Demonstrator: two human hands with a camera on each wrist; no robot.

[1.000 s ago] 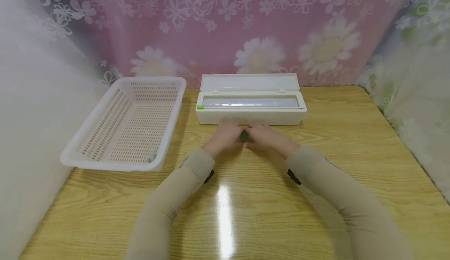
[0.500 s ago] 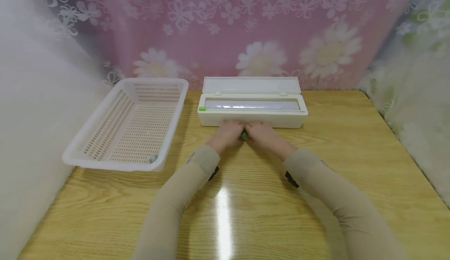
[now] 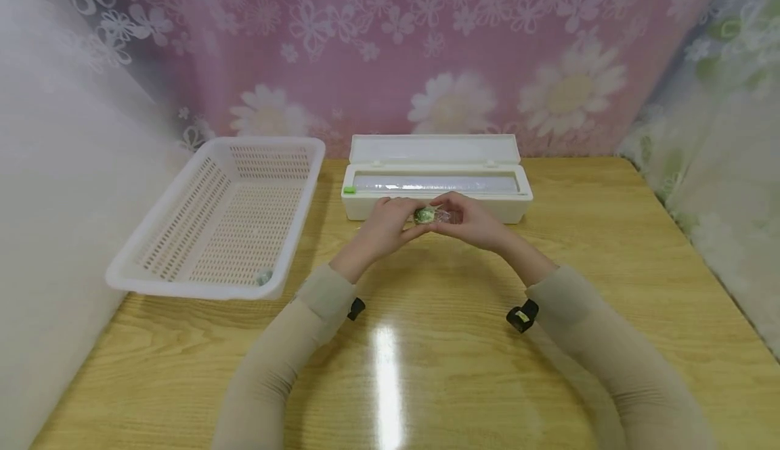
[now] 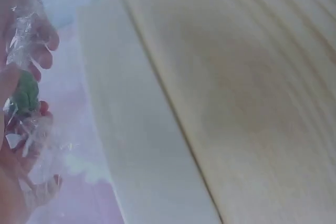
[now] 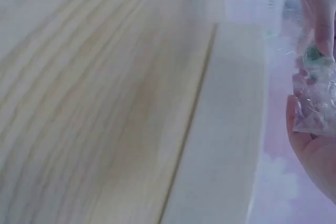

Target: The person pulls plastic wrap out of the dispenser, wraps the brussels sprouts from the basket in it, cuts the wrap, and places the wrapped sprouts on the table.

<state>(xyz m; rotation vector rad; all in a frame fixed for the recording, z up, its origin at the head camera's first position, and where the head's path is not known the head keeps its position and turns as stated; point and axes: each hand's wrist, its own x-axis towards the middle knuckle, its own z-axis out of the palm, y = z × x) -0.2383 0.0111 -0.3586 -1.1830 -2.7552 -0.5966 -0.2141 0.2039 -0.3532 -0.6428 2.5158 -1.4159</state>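
A small green item is wrapped in crinkled cling film. Its exact kind is hidden by the film and fingers. In the head view, my left hand pinches the green end between thumb and fingers. My right hand grips the bunched film on the other side. Both hands are raised in front of a white cling film box, whose lid stands up at the back and shows the film roll. In the left wrist view, the green item shows through clear film; the right wrist view shows the loose film.
A white slatted plastic basket stands to the left, with a small wrapped pale item in its near right corner. A green slider sits at the box's left end. Wood-grain table extends in front; a floral curtain hangs behind.
My hands have lifted from the table in front of the box, bringing the green item up. My right hand has turned, so the film beside the item now shows. The basket and box stay put.
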